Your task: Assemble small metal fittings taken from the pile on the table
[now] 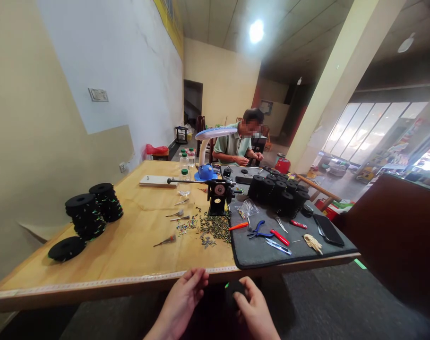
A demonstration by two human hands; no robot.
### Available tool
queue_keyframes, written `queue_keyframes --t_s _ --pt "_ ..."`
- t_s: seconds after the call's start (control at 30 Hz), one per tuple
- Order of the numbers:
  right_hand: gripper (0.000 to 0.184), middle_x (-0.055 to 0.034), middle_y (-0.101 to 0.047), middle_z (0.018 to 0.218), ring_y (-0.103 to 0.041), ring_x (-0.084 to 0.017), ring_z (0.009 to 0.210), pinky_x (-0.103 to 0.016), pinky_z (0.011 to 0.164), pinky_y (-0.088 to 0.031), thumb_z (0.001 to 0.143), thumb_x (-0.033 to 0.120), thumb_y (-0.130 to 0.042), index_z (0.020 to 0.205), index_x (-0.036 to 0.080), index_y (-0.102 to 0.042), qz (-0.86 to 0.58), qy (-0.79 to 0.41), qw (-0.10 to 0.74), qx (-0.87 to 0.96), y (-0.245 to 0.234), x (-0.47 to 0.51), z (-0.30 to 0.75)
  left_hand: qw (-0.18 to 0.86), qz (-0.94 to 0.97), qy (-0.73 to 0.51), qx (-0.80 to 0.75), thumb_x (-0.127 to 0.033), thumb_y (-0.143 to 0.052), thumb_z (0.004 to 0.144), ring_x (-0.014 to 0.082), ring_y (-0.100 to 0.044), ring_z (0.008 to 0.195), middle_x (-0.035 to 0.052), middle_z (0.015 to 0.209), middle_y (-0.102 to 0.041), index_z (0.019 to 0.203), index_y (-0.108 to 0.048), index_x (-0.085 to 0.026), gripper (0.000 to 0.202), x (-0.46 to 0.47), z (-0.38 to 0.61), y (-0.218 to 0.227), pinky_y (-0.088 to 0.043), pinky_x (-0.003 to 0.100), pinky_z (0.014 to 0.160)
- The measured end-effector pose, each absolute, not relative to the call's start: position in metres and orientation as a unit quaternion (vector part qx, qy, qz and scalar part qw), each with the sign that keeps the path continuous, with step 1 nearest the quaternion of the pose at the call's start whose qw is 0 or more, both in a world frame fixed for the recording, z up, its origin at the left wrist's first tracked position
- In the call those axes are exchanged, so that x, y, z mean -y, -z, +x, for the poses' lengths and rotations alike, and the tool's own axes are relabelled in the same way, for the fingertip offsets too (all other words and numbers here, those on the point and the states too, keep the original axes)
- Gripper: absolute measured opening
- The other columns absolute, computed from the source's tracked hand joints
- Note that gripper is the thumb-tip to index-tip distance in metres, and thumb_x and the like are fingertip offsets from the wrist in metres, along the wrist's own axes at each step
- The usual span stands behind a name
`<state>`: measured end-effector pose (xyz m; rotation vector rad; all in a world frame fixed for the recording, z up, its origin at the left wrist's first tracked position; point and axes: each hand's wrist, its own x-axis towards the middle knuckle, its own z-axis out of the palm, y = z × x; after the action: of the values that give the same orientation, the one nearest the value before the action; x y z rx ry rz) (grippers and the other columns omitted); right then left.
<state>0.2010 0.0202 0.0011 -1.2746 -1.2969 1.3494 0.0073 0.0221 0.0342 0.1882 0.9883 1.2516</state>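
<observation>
My right hand (253, 304) grips a black foam spool (233, 292) just below the table's front edge. A small green piece shows on the spool's upper rim. To its left is my left hand (186, 297), thumb and fingers brought together. Anything pinched there is too small to make out. In front of my hands, on the bare wood, lies a spread of small dark and yellowish pieces (217, 227), with some coloured beads (187, 225) beside it. Behind them stands a black hand-cranked winder (218, 196) with a round dial.
Stacked black spools (85, 217) stand at the left. More black spools (279, 189) crowd the grey mat (246, 252), with blue pliers (260, 230), silver snips (278, 246) and a phone (329, 230). A blue-based lamp (205, 173) rises near a co-worker (232, 146) across the table.
</observation>
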Motion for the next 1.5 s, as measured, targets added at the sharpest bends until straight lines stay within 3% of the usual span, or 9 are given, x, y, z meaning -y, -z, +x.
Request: queue_keyframes --t_s 0.1,0.3,0.53,0.77,0.93,1.03,1.13,1.27,1.5 --pt "0.021 0.0049 -0.046 0.058 -0.043 -0.012 0.049 -0.02 0.045 -0.036 0.07 0.038 -0.056 0.077 0.019 -0.049 -0.54 -0.487 0.45 0.518 -0.009 -0.033 0.22 0.661 0.035 -0.609 -0.438 -0.007 -0.067 0.076 0.0112 -0.065 0.063 0.0023 0.072 -0.069 0.078 -0.065 -0.014 0.008 -0.015 -0.011 -0.042 -0.048 0.019 0.054" --pt "0.027 0.0008 -0.057 0.061 -0.054 -0.018 0.058 -0.026 0.054 -0.042 0.068 0.044 -0.049 0.076 0.018 -0.055 -0.635 -0.314 0.415 0.571 -0.021 -0.079 0.265 0.601 -0.016 -0.659 -0.452 -0.005 -0.055 0.083 0.0125 -0.067 0.065 0.0025 0.077 -0.071 0.082 -0.065 -0.016 0.015 0.008 -0.047 -0.048 -0.051 0.021 0.054" --pt "0.035 -0.0073 -0.066 0.073 -0.063 -0.028 0.074 -0.034 0.068 -0.045 0.063 0.045 -0.05 0.082 0.018 -0.06 -0.713 -0.231 0.325 0.576 -0.027 -0.128 0.292 0.571 -0.03 -0.679 -0.461 -0.007 -0.066 0.074 0.0128 -0.066 0.066 0.0027 0.078 -0.072 0.082 -0.066 -0.017 0.013 0.031 -0.066 -0.04 -0.049 0.019 0.055" --pt "0.042 -0.0092 -0.069 0.079 -0.065 -0.03 0.078 -0.035 0.065 -0.047 0.075 0.048 -0.047 0.101 0.019 -0.063 -0.764 -0.137 0.152 0.612 -0.03 -0.146 0.303 0.543 0.001 -0.703 -0.46 -0.016 -0.077 0.065 0.0132 -0.065 0.07 0.003 0.078 -0.071 0.08 -0.066 -0.016 0.018 0.043 -0.077 -0.042 -0.047 0.019 0.057" --pt "0.044 -0.0169 -0.066 0.099 -0.063 -0.033 0.089 -0.04 0.073 -0.048 0.076 0.047 -0.046 0.1 0.015 -0.063 -0.75 -0.066 0.174 0.634 -0.032 -0.144 0.301 0.499 0.07 -0.715 -0.485 -0.033 -0.084 0.055 0.0145 -0.062 0.073 0.0031 0.076 -0.07 0.076 -0.068 -0.016 0.031 0.048 -0.082 -0.048 -0.046 0.021 0.06" --pt "0.052 -0.0226 -0.059 0.109 -0.059 -0.038 0.091 -0.048 0.075 -0.046 0.083 0.05 -0.035 0.109 0.012 -0.059 -0.717 0.043 0.277 0.638 -0.042 -0.116 0.274 0.465 0.178 -0.679 -0.539 -0.042 -0.08 0.06 0.0146 -0.058 0.07 0.0038 0.074 -0.069 0.074 -0.069 -0.015 0.032 0.049 -0.075 -0.048 -0.043 0.021 0.06" --pt "0.04 -0.0146 -0.065 0.094 -0.06 -0.031 0.086 -0.041 0.08 -0.046 0.087 0.052 -0.043 0.093 0.018 -0.063 -0.564 -0.076 0.401 0.718 -0.051 -0.071 0.223 0.442 0.281 -0.627 -0.576 -0.046 -0.074 0.066 0.0153 -0.055 0.065 0.0037 0.068 -0.067 0.069 -0.068 -0.016 0.031 0.047 -0.059 -0.048 -0.042 0.022 0.06" --pt "0.032 -0.009 -0.067 0.086 -0.061 -0.025 0.082 -0.033 0.075 -0.047 0.089 0.049 -0.052 0.085 0.021 -0.066 -0.411 -0.392 0.385 0.728 -0.05 -0.025 0.148 0.458 0.352 -0.578 -0.576 -0.048 -0.072 0.068 0.0189 -0.056 0.069 0.0044 0.066 -0.065 0.064 -0.066 -0.016 0.032 0.043 -0.038 -0.044 -0.044 0.025 0.066" --pt "0.042 -0.0066 -0.069 0.078 -0.06 -0.019 0.067 -0.024 0.055 -0.042 0.076 0.057 -0.065 0.076 0.015 -0.066 -0.388 -0.635 0.341 0.575 -0.043 -0.026 0.109 0.46 0.429 -0.519 -0.578 -0.046 -0.065 0.075 0.0176 -0.054 0.066 0.0038 0.066 -0.064 0.065 -0.066 -0.016 0.032 0.042 -0.023 -0.03 -0.043 0.024 0.065"
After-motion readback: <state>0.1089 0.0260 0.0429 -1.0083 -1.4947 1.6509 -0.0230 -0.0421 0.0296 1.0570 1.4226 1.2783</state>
